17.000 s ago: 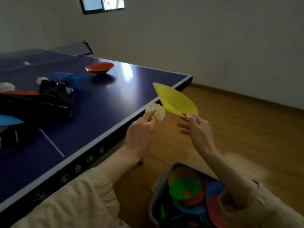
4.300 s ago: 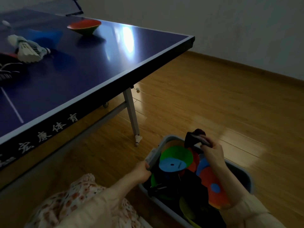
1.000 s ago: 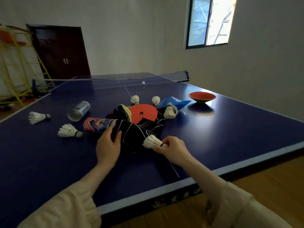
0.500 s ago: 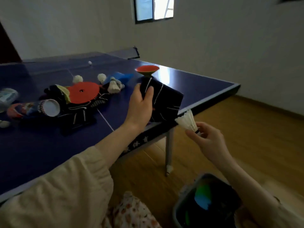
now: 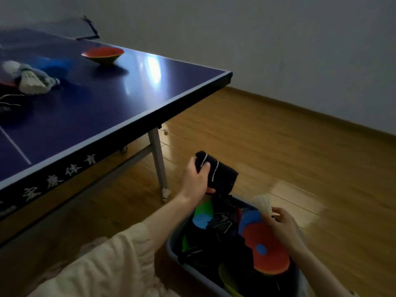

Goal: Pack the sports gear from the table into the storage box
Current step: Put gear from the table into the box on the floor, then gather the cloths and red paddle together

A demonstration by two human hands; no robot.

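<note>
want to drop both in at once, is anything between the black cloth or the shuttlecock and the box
Nothing visible does. The black cloth in the left hand and the shuttlecock in the right hand hang above the open storage box.

Indoor games room, maybe sports hall corner. Blue ping-pong table [image 5: 90,108] with white edge line and white Chinese characters on side rail, metal leg [image 5: 158,163] on small foot. Folded net [image 5: 85,28] near far edge of table. Shuttlecocks [image 5: 32,81] and red cone [image 5: 102,55] on table top. Wooden plank floor [image 5: 278,146], plain grey wall [image 5: 257,39], wooden skirting. Grey box [image 5: 194,273] of coloured discs on floor.
</note>
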